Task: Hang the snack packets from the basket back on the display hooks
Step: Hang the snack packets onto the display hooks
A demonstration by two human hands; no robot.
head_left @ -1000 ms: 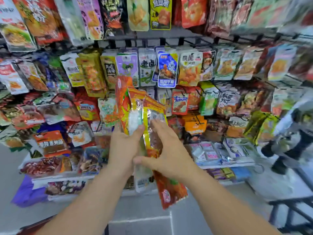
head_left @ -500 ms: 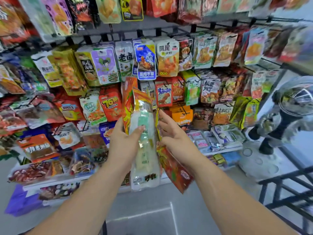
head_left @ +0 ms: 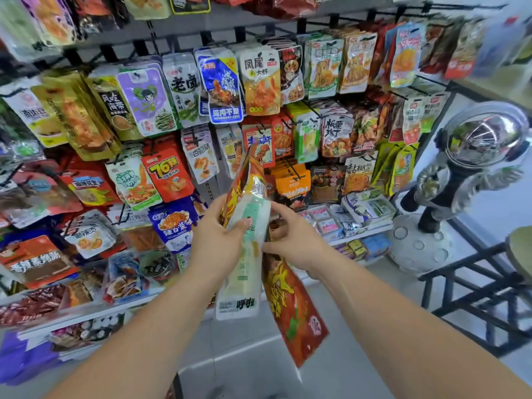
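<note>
Since the frame one second earlier, the right hand (head_left: 299, 240) had slid off the front of the held bundle and drawn one red packet (head_left: 293, 309) out toward the lower right. The astronaut figure (head_left: 475, 156) had come further into view at the right edge.

Head view. The left hand (head_left: 218, 240) gripped a bundle of snack packets upright in front of the rack. Its thumb pressed on the face of a white-and-green packet (head_left: 239, 283) and its fingers wrapped behind. The orange packets (head_left: 244, 180) of the bundle rose above that hand and overlapped the middle row of hung packets (head_left: 221, 90). The right hand pinched the red packet near its upper part, thumb toward the bundle and fingers curled behind. This packet hung tilted, with its lower end well to the right of the white-and-green packet's bottom edge. All held packets were in the air, none on a hook.

Black display hooks (head_left: 295, 169) projected from the rack, one just right of the bundle above a stack of orange pouches. A white shelf (head_left: 80, 318) below carried trays of loose packets. The astronaut figure stood on a grey cratered base beside the rack. A black metal frame (head_left: 460, 286) occupied the lower right.
</note>
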